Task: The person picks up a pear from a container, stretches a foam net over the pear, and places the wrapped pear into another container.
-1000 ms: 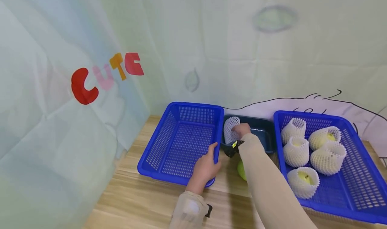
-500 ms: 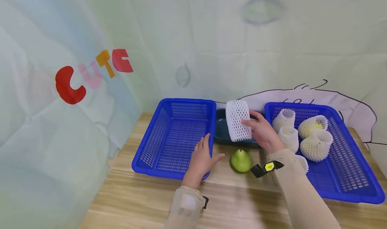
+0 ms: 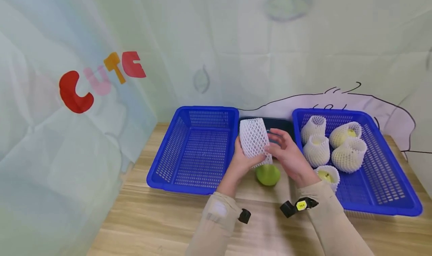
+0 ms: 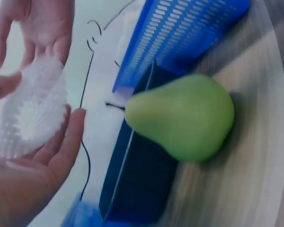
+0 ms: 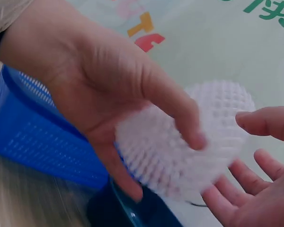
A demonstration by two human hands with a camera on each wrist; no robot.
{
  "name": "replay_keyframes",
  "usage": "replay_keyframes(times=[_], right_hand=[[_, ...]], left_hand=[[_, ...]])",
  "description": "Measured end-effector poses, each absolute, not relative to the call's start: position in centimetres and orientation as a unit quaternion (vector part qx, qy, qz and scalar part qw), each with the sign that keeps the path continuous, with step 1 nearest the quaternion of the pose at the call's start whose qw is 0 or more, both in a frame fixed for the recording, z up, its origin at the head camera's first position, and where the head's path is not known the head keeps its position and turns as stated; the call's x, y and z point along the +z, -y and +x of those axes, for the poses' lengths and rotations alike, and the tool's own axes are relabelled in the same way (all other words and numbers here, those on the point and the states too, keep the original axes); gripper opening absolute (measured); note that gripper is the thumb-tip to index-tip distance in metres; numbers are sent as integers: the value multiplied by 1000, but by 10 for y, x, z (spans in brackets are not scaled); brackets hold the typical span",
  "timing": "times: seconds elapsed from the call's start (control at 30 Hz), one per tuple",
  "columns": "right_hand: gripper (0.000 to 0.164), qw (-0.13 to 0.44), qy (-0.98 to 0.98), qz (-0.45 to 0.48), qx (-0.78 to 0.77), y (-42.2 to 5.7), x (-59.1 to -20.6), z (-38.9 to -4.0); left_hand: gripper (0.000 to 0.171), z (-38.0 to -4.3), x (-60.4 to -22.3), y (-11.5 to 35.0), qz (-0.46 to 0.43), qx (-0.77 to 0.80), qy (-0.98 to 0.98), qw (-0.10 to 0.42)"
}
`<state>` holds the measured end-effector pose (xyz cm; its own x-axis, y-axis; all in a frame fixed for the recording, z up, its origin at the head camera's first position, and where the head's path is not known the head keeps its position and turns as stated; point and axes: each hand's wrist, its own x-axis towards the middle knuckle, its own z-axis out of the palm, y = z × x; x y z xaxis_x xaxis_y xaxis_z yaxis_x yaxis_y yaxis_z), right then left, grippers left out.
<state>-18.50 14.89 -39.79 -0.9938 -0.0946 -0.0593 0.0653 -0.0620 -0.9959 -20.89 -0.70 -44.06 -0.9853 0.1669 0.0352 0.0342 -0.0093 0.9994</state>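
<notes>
A white foam net sleeve (image 3: 254, 136) is held up in front of me over the dark tray. My left hand (image 3: 240, 165) grips it, thumb across the near side and fingers behind. In the left wrist view the net (image 4: 35, 111) looks round and hollow. My right hand (image 3: 291, 156) is at its right edge with fingers spread, the thumb tip close to the mesh. Below the net, a bare green pear (image 3: 268, 175) stands on the table; its stem shows in the left wrist view, while the net's lower edge covers its top in the head view.
An unfilled blue basket (image 3: 194, 188) stands left. Another blue basket (image 3: 381, 208) on the right holds several net-wrapped pears (image 3: 349, 154). Between them at the back sits a dark teal tray (image 3: 285, 124), partly hidden by the hands. A printed cloth hangs behind the wooden table (image 3: 162, 214).
My right hand has lifted the foam net out of the dark tray and brought it left. My left hand has left the basket's rim and taken hold of the net.
</notes>
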Motion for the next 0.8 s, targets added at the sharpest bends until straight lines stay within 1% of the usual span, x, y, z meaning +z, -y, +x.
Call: replay_keyframes(times=[0.13,0.23,0.4,0.53,0.7,0.8], right_hand=[[56,34,-683,9,-729,-152,-409,-182],[59,39,-697,38,-715,-151,-424,-178],[71,39,-731,83,-676,-144,-453,-172],[81,35,-780,110,-615,-141,-479,-170],[93,38,-831,122,-541,-140,-507,-169],[94,33,-851,119,-511,-140,-517,-168]], left_hand=[[97,-213,-449,14,65,703,-708,-12],[95,-214,-453,19,72,698,-712,-31],[99,-213,-456,23,95,686,-720,-34],[103,-212,-455,25,99,708,-699,-32],[101,-212,-454,26,82,732,-676,-15],[97,-213,-454,26,63,743,-666,-10]])
